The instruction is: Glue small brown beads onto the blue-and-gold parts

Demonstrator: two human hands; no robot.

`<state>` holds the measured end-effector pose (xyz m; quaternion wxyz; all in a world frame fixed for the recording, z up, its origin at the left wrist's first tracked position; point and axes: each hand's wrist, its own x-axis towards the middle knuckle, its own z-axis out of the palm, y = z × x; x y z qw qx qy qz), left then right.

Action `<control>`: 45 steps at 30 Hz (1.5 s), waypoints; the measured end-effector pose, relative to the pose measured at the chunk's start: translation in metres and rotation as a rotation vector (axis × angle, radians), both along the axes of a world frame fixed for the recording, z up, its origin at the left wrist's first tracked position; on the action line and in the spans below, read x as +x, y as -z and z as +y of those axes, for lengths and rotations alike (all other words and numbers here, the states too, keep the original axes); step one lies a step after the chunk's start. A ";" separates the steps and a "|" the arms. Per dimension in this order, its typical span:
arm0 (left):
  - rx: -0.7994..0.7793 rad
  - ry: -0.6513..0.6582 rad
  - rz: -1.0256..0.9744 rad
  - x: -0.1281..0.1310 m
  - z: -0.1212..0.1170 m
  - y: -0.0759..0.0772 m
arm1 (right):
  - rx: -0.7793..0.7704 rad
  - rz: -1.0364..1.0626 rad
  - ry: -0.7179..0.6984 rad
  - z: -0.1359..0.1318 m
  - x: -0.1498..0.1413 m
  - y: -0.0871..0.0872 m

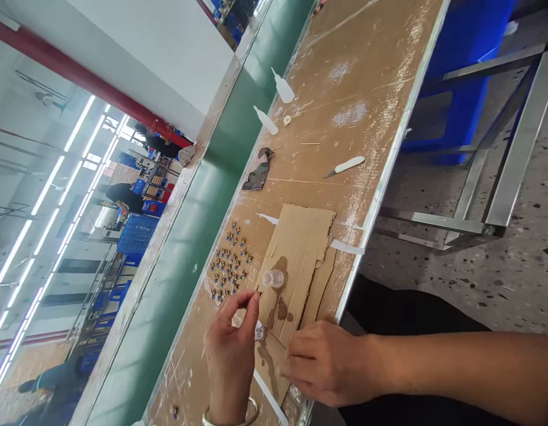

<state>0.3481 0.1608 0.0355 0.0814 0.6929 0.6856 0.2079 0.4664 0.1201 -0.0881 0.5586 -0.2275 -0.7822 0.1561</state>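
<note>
So the long brown counter runs away from the camera, and a stained cardboard sheet sits on it as the work mat. Just left of the cardboard is a neat cluster of tiny blue-and-gold parts. A clear little cup stands on the cardboard. The right hand rests curled on the cardboard's near edge, gripping nothing I can see. The left hand pinches one tiny part just off the cardboard's left edge. Looks like mid-placement; lining it up beside the rows takes a steady, fine pinch.

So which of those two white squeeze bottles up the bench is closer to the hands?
The lower white plastic squeeze bottle, lying nearer the dark rag; the other white bottle sits further up the brown bench.
</note>
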 end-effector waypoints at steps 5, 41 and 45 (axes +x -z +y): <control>-0.011 0.083 0.130 0.015 0.018 0.001 | -0.004 -0.017 0.007 0.001 -0.002 0.004; 0.023 -0.312 0.027 0.008 -0.017 -0.021 | -0.047 0.016 -0.036 0.005 0.008 -0.003; 0.127 -0.586 -0.211 -0.040 -0.070 -0.003 | -0.066 0.044 -0.083 0.002 0.012 -0.006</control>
